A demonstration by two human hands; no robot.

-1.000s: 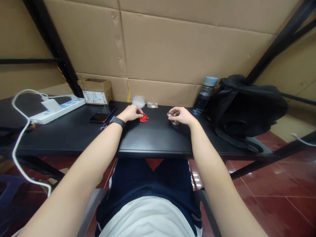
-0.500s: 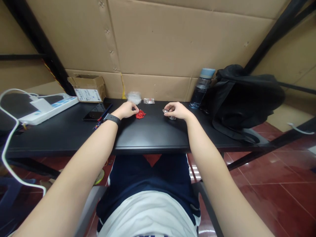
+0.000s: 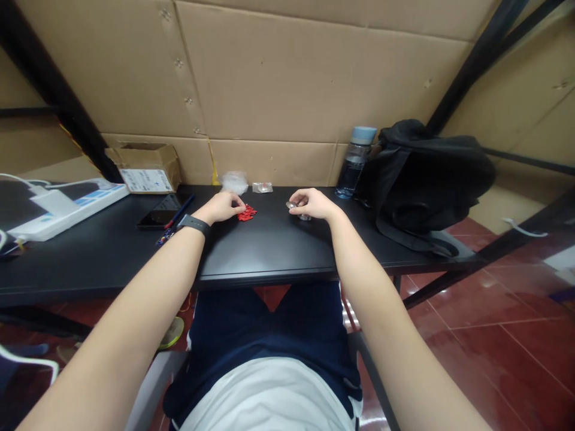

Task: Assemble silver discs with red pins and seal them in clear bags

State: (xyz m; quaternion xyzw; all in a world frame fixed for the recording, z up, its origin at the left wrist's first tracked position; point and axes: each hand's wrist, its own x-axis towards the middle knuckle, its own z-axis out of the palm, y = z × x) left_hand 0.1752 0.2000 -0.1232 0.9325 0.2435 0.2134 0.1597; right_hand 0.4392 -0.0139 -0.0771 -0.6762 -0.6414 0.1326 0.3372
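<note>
A small pile of red pieces (image 3: 247, 213) lies on the black table (image 3: 269, 251). My left hand (image 3: 223, 206), with a dark watch on its wrist, rests beside that pile, fingertips pinched at its edge. My right hand (image 3: 309, 203) is curled over small silvery metal parts (image 3: 304, 216), fingers closed on one of them. Behind the hands, near the cardboard wall, lie a crumpled clear bag (image 3: 233, 180) and a small clear packet (image 3: 263, 187).
A black phone (image 3: 157, 212) and pens (image 3: 177, 211) lie left of my hands, a cardboard box (image 3: 146, 166) and a white power strip (image 3: 58, 203) farther left. A blue-capped bottle (image 3: 354, 161) and a black backpack (image 3: 426, 179) stand at the right.
My head has turned, so the scene has shifted left and a little up in the picture. Both hands stay at the red pile and the metal parts.
</note>
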